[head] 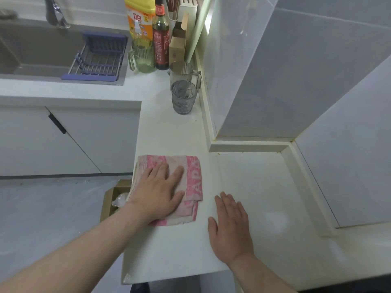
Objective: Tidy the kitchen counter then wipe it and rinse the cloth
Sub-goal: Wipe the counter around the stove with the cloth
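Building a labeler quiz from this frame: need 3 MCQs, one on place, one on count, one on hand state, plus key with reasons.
1. Where does the pink cloth lie?
A. in the sink
B. on the counter near its front edge
C. over the faucet

2. How many handled ribbed jugs stand on the counter?
A. two
B. none
C. five

3. How is the left hand?
A. gripping a bottle
B. in a fist in the air
C. flat on the cloth

Key: B, it lies flat by the edge; A, a green jug and a clear jug; C, fingers are straight, pressing it, and the right hand rests beside on bare counter.
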The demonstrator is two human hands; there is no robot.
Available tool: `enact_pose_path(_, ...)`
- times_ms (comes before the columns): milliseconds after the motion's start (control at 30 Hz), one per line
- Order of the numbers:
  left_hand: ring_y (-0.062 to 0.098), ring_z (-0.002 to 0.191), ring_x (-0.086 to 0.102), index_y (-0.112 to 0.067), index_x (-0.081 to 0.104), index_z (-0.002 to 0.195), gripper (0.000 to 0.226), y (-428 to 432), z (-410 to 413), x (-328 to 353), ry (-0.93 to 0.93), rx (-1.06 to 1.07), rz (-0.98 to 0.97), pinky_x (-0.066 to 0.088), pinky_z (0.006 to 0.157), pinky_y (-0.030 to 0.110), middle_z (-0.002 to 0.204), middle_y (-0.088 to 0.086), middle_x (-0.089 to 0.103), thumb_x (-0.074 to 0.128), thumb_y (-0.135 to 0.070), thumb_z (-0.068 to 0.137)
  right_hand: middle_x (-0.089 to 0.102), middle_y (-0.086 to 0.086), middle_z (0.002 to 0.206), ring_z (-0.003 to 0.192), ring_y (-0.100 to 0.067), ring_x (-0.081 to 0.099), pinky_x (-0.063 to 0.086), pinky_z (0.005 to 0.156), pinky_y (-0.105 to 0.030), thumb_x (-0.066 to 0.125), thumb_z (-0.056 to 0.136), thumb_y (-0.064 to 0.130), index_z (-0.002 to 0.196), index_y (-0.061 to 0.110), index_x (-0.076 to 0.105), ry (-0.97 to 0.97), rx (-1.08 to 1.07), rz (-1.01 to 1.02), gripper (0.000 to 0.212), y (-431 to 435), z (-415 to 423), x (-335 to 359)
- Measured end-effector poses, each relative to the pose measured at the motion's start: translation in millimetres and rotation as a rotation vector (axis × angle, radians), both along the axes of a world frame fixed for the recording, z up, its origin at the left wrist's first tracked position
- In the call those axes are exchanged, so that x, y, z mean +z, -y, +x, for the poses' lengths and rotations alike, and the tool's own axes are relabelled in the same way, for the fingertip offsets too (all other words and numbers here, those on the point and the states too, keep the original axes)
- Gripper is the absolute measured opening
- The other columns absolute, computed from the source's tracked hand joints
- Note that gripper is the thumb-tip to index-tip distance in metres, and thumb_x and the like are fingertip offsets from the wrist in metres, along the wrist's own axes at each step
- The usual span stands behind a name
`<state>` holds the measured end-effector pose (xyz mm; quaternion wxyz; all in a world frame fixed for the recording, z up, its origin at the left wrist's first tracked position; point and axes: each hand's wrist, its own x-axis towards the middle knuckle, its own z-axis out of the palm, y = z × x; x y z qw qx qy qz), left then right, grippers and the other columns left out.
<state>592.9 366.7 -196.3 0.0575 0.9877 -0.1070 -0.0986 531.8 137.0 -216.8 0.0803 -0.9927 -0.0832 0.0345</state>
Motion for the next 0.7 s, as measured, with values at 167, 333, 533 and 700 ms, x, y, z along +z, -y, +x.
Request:
enact_pose_path(167,0.032,0.149,-0.001,-0.025,0.013,0.153,0.079,7.9,10.2,-3.4,-0.037,0.013,-0.021,-0.006,0.119,0.051,0.162,0.018,0.005,0.011,-0.064,0.085,0.053,-0.008,0.143,0.134,-0.025,0.048,0.020,0.113,-0.041,0.039,0.088,0.036,0.135,0.010,0.055,0.009,0.003,-0.009,0.056,-0.2,0.0,-2.8)
enact_pose_path(333,0.032,0.149,-0.005,-0.027,0.006,0.154,0.080,21.1,55.2,-10.1,-0.034,0.051,-0.038,-0.007,0.119,0.052,0.162,0.019,-0.001,0.016,-0.069,0.087,0.053,-0.008,0.143,0.134,-0.025,0.047,0.021,0.113,-0.042,0.040,0.087,0.036,0.134,0.010,0.056,0.020,0.007,-0.005,0.056,0.2,0.6,-6.1)
enact_pose_path(533,0.033,0.149,-0.007,-0.032,0.001,0.155,0.089,34.4,113.9,-8.9,-0.076,0.071,0.003,-0.004,0.118,0.056,0.162,0.018,-0.005,0.015,-0.081,0.081,0.053,-0.008,0.143,0.135,-0.025,0.046,0.021,0.114,-0.042,0.042,0.086,0.037,0.134,0.010,0.056,0.024,0.008,0.009,0.057,1.0,2.0,-7.1)
enact_pose_path(700,0.029,0.150,-0.008,-0.034,0.002,0.155,0.087,34.7,122.0,-4.1,-0.081,0.019,0.026,-0.004,0.119,0.055,0.162,0.015,-0.005,0.015,-0.080,0.082,0.052,-0.008,0.144,0.135,-0.024,0.046,0.020,0.113,-0.042,0.042,0.085,0.037,0.134,0.010,0.055,0.013,0.005,0.010,0.057,0.2,2.6,-5.3)
